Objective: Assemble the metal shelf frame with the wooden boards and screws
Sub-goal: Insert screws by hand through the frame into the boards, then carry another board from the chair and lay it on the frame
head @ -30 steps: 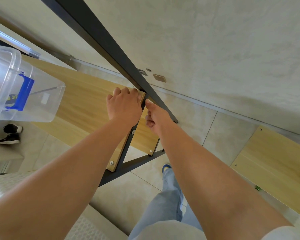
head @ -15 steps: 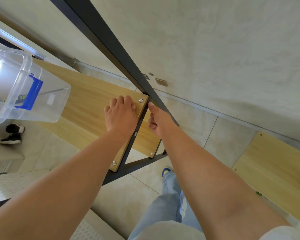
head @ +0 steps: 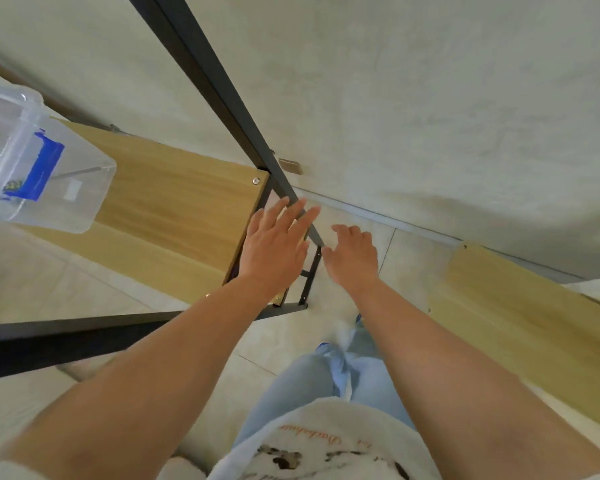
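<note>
Two bare forearms reach forward over pale blue trousers (head: 312, 379) and a tiled floor (head: 281, 344). Left hand (head: 274, 251): fingers straight and slightly spread, holding nothing, lying over the end edge of the wooden board (head: 174, 202); whether it touches cannot be told. Right hand (head: 352, 256): fingers loosely bent, holding nothing, just right of the black metal frame (head: 222, 88). Board seated in the frame, a screw (head: 256, 181) at its far right corner beside the upright bar. Clear plastic box (head: 39, 168) with a blue part over the board's left end. Second wooden board (head: 520, 327) on the floor at right, along the pale wall (head: 430, 98).
</note>
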